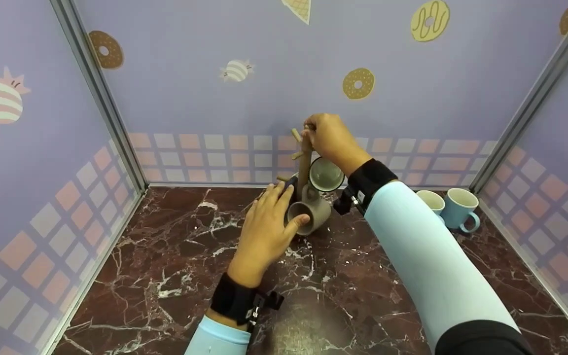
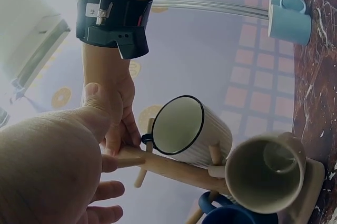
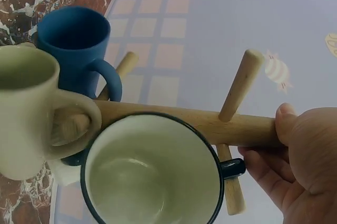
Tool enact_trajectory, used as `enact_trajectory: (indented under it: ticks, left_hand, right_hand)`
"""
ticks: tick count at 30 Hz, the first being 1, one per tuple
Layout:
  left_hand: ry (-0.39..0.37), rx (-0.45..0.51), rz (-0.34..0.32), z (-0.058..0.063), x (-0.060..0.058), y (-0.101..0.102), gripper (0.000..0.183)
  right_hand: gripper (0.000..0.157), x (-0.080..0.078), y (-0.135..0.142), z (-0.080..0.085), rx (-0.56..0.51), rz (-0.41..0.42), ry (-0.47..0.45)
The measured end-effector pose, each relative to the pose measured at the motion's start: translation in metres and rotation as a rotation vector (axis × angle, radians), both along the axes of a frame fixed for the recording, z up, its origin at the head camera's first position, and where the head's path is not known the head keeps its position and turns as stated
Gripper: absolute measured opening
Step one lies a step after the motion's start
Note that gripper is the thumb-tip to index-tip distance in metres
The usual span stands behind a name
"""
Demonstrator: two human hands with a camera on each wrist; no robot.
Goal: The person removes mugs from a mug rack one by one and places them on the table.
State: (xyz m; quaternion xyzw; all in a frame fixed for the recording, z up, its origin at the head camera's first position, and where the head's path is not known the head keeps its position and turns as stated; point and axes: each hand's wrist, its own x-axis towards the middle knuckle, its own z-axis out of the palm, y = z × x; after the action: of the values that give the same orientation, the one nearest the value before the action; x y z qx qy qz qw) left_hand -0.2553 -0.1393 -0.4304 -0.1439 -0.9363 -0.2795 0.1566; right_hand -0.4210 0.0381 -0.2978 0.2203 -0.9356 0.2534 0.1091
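Observation:
A wooden mug tree (image 1: 304, 165) stands upright near the back wall. Its post top is gripped by my right hand (image 1: 331, 135), thumb and fingers around the wood in the right wrist view. From the pegs hang a white enamel mug (image 3: 152, 174) with a dark rim, a grey-beige mug (image 1: 319, 217) low at the front and a dark blue mug (image 3: 73, 50) on the left. My left hand (image 1: 266, 227) is beside the low mugs, fingers extended and thumb overlapping the grey-beige mug's mouth in the head view. No mug sits in its palm in the left wrist view.
Two light blue mugs, a front one (image 1: 461, 209) and one beside it (image 1: 431, 199), stand at the right rear of the marbled tabletop (image 1: 175, 276). Patterned panels (image 1: 190, 88) enclose the back and both sides.

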Motion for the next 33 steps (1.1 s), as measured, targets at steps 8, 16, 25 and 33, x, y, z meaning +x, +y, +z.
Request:
enact_trajectory:
  ticks: [8, 16, 25, 33]
  left_hand:
    - [-0.004, -0.01, 0.008, -0.003, 0.0, -0.001, 0.087]
    - [-0.02, -0.001, 0.004, -0.002, 0.0, 0.0, 0.086]
    - [-0.046, -0.009, 0.01, -0.001, -0.003, -0.002, 0.088]
    - [-0.073, -0.008, 0.017, 0.001, -0.001, -0.003, 0.087]
  right_hand:
    - [0.032, 0.0, -0.004, -0.002, -0.007, -0.068, 0.016]
    - [0.035, -0.001, -0.01, -0.005, -0.06, -0.13, -0.002]
    - [0.039, -0.004, -0.017, -0.007, -0.116, -0.134, -0.005]
    - [0.04, -0.002, -0.024, -0.011, -0.142, -0.221, 0.061]
